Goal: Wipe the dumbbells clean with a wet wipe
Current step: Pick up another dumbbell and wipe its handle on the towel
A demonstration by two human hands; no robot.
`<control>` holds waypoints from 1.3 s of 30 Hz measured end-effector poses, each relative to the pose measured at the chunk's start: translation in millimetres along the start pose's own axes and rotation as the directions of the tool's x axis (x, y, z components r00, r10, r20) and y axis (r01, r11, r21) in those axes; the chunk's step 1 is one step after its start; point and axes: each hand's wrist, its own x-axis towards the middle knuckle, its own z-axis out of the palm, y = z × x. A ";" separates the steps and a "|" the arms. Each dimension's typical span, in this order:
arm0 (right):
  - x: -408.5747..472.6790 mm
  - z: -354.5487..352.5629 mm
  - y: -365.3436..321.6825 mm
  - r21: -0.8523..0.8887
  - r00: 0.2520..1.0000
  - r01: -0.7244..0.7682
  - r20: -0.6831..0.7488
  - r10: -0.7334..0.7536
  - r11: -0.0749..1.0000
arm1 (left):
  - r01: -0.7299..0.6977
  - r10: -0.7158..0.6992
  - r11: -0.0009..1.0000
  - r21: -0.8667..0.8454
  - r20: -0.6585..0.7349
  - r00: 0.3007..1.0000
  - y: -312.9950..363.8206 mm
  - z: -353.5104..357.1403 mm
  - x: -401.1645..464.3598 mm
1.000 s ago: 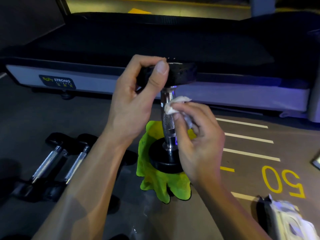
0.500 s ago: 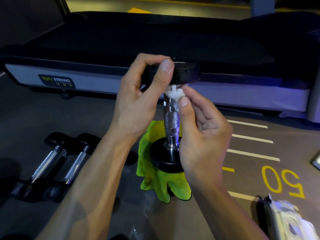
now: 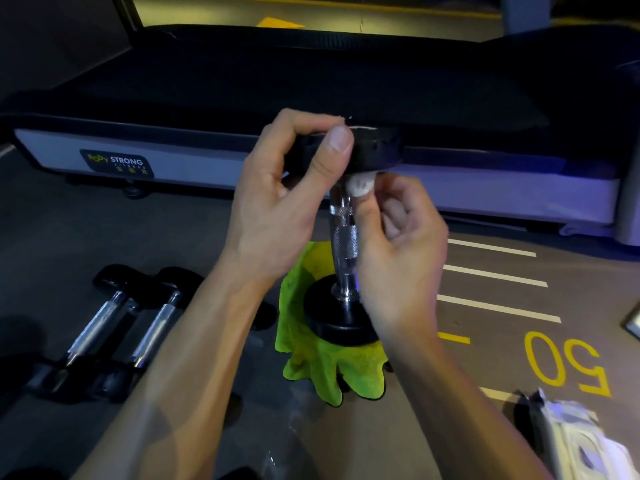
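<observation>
Two spare dumbbells (image 3: 114,327) lie left | left hand (image 3: 277,202) grips dumbbell (image 3: 346,244) | right hand (image 3: 398,244) pinches wipe (image 3: 360,183)

There is one view, from a camera on the person's head. It looks forward and down, close over the two arms, at the floor (image 3: 519,237). The treadmill (image 3: 311,81) runs across the top, a bit farther away.
</observation>
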 end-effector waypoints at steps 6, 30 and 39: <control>-4.4 -17.9 -17.9 0.085 0.995 -0.058 0.084 0.051 0.995 | 0.011 -0.012 1.000 -0.028 -0.012 1.000 -0.3 0.8 0.6; 10.8 -22.9 0.8 -0.290 1.000 0.020 0.003 -0.020 0.957 | 0.014 -0.015 0.999 -0.044 -0.019 1.000 0.4 2.2 1.1; 33.2 -32.9 -1.7 -0.029 0.986 -0.167 -0.017 0.167 0.986 | 0.027 -0.028 0.999 -0.033 -0.033 0.999 -0.1 3.5 1.1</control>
